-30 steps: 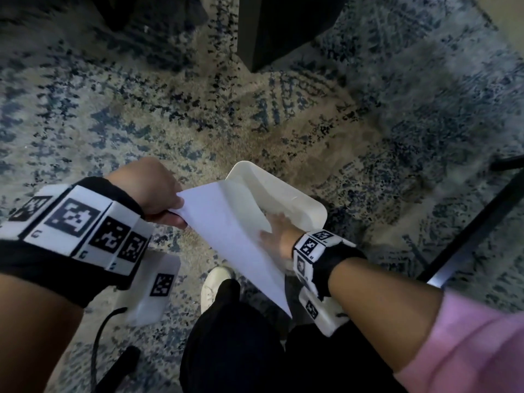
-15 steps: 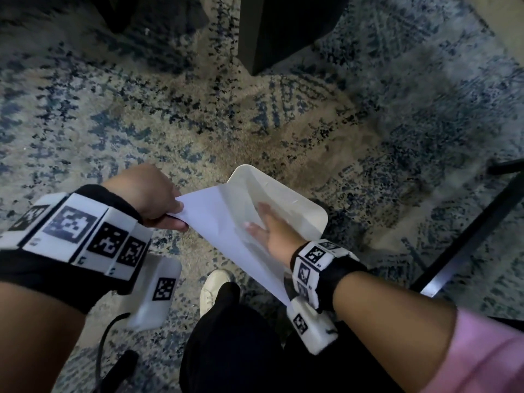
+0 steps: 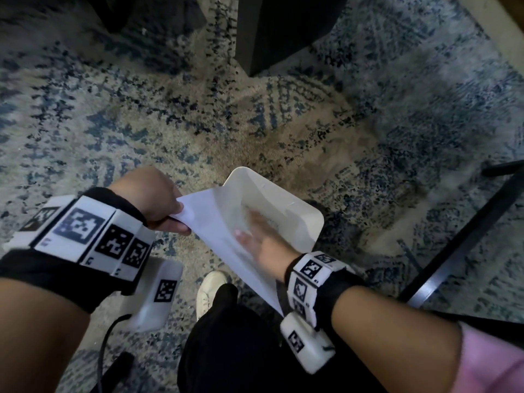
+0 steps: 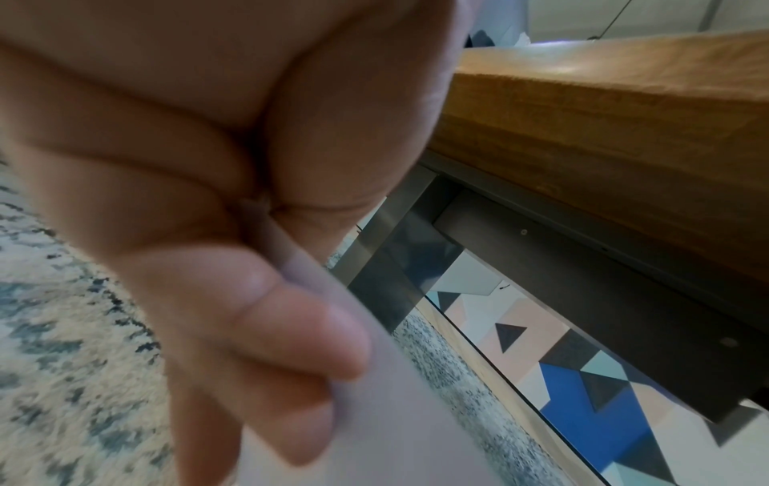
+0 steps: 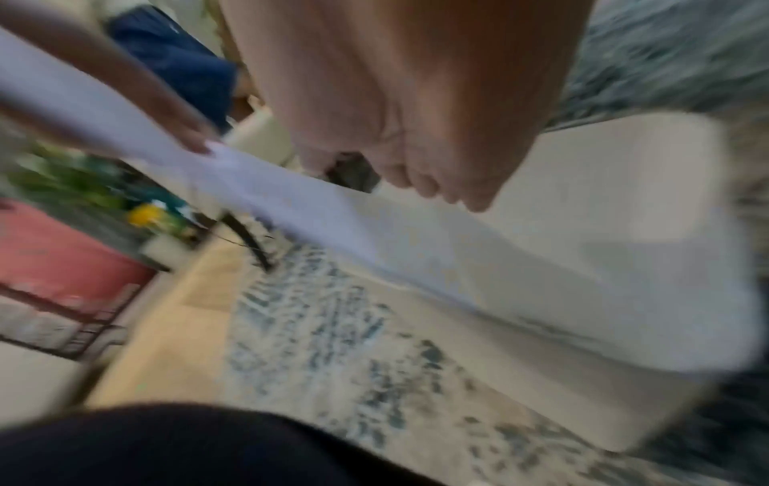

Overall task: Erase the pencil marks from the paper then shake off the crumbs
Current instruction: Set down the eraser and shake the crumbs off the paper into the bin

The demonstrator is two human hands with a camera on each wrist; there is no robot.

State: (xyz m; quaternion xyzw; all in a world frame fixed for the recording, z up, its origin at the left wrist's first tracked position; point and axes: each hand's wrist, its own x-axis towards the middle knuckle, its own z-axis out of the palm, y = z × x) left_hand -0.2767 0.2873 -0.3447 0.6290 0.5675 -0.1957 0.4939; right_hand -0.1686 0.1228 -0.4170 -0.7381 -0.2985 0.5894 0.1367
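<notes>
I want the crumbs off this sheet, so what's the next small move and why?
Probably sweep the right hand down the paper toward the white bin: the left hand pinches the sheet's corner, tilting it over the bin.

The left hand (image 4: 199, 184) fills most of the left wrist view, seen close and from beneath. Its fingers (image 4: 291, 332) are curled and pinch the edge of the pale paper (image 4: 408, 427), which runs down toward the lower edge of the frame. To the left lies a cream rug (image 4: 62, 345) flecked with dark blue. At upper right is the thick wooden edge of the counter (image 4: 603, 125), with a dark metal frame (image 4: 582, 289) under it. Below that shows a panel of coloured triangles (image 4: 582, 394) in blue, pink and grey.
</notes>
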